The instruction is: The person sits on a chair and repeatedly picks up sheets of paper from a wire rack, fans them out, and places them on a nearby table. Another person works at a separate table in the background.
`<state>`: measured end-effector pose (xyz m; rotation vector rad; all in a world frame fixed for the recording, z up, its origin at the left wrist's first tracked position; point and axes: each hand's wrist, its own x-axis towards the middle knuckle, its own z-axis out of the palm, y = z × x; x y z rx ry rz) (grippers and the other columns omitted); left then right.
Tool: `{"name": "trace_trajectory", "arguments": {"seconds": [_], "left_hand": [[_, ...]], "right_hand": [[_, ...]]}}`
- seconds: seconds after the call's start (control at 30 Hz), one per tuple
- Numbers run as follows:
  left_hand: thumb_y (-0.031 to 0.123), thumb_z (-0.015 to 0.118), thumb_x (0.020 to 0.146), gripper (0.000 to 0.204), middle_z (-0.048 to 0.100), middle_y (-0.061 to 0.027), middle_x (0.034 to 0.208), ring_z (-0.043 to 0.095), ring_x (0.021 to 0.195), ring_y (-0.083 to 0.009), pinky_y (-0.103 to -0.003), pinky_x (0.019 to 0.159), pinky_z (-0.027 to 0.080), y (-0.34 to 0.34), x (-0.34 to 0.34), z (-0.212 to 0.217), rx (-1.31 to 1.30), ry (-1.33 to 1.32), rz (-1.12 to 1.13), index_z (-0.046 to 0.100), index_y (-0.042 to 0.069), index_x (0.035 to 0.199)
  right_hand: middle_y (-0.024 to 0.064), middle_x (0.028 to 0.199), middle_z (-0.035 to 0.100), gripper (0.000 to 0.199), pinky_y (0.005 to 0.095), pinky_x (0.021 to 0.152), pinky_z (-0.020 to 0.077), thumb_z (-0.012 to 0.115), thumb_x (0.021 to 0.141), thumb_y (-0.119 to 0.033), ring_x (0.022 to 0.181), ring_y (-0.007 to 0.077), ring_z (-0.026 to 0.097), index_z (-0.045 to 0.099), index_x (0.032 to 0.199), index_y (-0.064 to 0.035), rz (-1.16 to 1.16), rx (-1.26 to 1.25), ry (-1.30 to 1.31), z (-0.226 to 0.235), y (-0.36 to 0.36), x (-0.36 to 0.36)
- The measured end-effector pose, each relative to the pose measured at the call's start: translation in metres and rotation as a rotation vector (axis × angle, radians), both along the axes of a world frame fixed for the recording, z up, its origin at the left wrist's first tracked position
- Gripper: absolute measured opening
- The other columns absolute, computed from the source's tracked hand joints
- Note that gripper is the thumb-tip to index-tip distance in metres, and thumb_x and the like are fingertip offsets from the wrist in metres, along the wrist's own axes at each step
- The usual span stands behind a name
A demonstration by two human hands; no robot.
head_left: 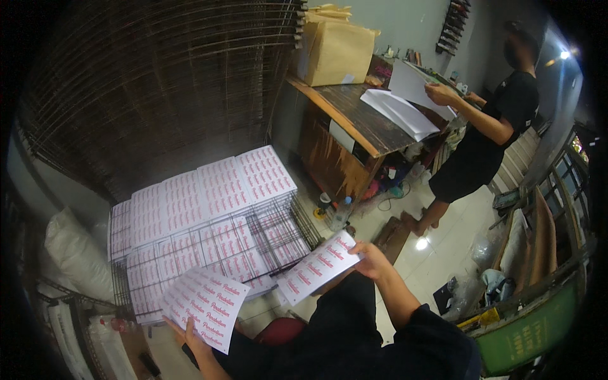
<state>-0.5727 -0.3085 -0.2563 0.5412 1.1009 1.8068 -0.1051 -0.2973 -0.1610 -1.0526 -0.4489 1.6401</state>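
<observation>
My left hand (195,341) grips the lower edge of a white sheet printed with rows of red lettering (209,305), its thumb lying on the printed face. Between the thumb and fingers of my right hand (373,261) is the upper right corner of another printed sheet (320,267), tilted over my lap. Both sheets are apart from each other. In front of me stands a wire drying rack (304,221) with similar printed sheets (212,187) laid side by side on its tiers. My left sheet overlaps the rack's near edge in the view.
Raised wire shelves (158,82) lean above the rack. A wooden table (339,107) holds a brown paper-wrapped package (339,54) and white sheets (399,114). A person (491,126) stands there handling a large sheet. A white sack (76,253) sits left, a plastic bottle (342,214) on the floor.
</observation>
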Motion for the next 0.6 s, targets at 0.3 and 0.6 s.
{"name": "trace_trajectory", "arguments": {"seconds": [0.3, 0.6], "left_hand": [[-0.009, 0.051, 0.076, 0.066, 0.04, -0.0169, 0.133, 0.045, 0.117, -0.0288, -0.04, 0.098, 0.04, 0.006, 0.04, -0.004, -0.04, -0.134, -0.36, 0.037, 0.013, 0.137], [0.06, 0.038, 0.088, 0.077, 0.035, -0.014, 0.141, 0.039, 0.125, -0.0308, -0.044, 0.105, 0.029, 0.006, 0.04, 0.002, 0.031, -0.264, -0.576, 0.029, 0.003, 0.139]], "right_hand": [[0.0069, 0.099, 0.064, 0.036, 0.0252, 0.082, 0.0439, 0.055, 0.073, 0.005, 0.089, 0.0142, 0.059, 0.059, 0.109, 0.0052, 0.308, 0.403, -0.5, 0.108, 0.046, -0.074], [0.0071, 0.111, 0.057, 0.046, 0.0277, 0.09, 0.0409, 0.054, 0.076, 0.004, 0.104, 0.0137, 0.053, 0.049, 0.122, 0.0003, 0.39, 0.519, -0.334, 0.116, 0.028, -0.127]]}}
